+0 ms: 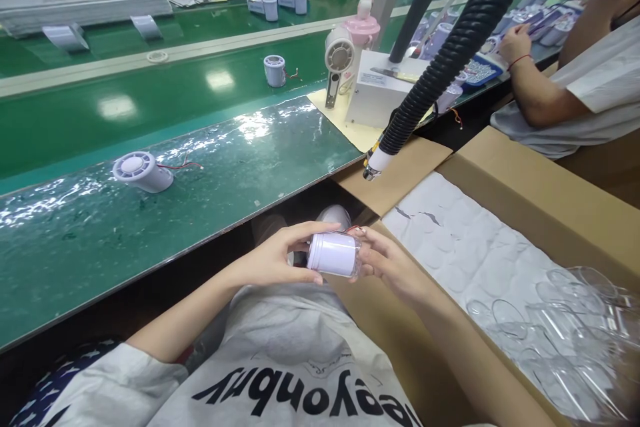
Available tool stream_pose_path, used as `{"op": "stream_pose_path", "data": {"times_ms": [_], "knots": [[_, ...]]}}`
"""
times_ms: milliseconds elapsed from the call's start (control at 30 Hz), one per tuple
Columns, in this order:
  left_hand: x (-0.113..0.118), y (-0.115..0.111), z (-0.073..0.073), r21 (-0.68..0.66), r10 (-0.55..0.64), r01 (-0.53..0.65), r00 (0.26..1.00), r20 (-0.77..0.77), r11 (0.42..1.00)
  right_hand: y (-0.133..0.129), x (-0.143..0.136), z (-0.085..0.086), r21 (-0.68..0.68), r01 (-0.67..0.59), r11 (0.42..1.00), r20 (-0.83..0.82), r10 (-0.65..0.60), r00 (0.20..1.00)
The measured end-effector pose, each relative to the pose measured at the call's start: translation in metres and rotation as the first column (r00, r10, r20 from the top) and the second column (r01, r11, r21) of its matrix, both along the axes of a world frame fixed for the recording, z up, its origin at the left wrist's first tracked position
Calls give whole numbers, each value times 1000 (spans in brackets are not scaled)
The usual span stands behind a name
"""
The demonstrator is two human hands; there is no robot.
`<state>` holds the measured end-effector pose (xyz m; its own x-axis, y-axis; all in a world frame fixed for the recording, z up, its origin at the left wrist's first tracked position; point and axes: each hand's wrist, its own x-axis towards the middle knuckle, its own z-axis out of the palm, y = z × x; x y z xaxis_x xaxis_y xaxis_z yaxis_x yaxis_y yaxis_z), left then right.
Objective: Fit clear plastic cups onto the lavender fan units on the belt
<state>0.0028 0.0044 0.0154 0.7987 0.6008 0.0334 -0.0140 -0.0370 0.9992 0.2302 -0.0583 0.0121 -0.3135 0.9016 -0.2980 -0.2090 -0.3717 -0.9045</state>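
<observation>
A pale lilac cylindrical housing (334, 254) lies sideways between my hands, in front of my shirt. My left hand (280, 255) grips its left end, thumb and fingers on opposite sides. At its right end, the fingers of my right hand (387, 260) are closed on a clear rim, with a thin red wire showing by the fingertips. Another lilac housing (145, 172), with a slotted round face and red wires, rests on the green bench (220, 197) to the left. A similar housing (275, 71) stands farther back on the green belt.
At the right, an open cardboard box (540, 193) holds clear plastic cups (565, 340) on white lining. A black corrugated hose (440, 60) hangs above the bench's right end, near a white box (377, 90) and a handheld fan (339, 57). Other people sit across and at right.
</observation>
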Motion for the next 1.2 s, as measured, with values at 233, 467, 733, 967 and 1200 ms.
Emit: {"op": "stream_pose_path", "data": {"times_ms": [233,467,733,967,1200], "knots": [[0,0,0,-20,-25,26,999,30,999,-3,-9,-1,-157,-22,987,-67,11,998],[-2,2,-9,64,-40,34,996,85,997,-3,-15,3,-376,-89,923,-139,39,990],[-1,-1,-3,149,-27,22,999,37,989,-2,-18,8,-585,-164,794,-238,24,971],[1,-11,8,-127,98,-101,995,-28,987,-15,-10,-5,3,17,1000,306,-17,952],[-2,-10,4,-208,50,-51,999,-9,977,-16,-1,-2,680,-238,693,465,-158,871]]}}
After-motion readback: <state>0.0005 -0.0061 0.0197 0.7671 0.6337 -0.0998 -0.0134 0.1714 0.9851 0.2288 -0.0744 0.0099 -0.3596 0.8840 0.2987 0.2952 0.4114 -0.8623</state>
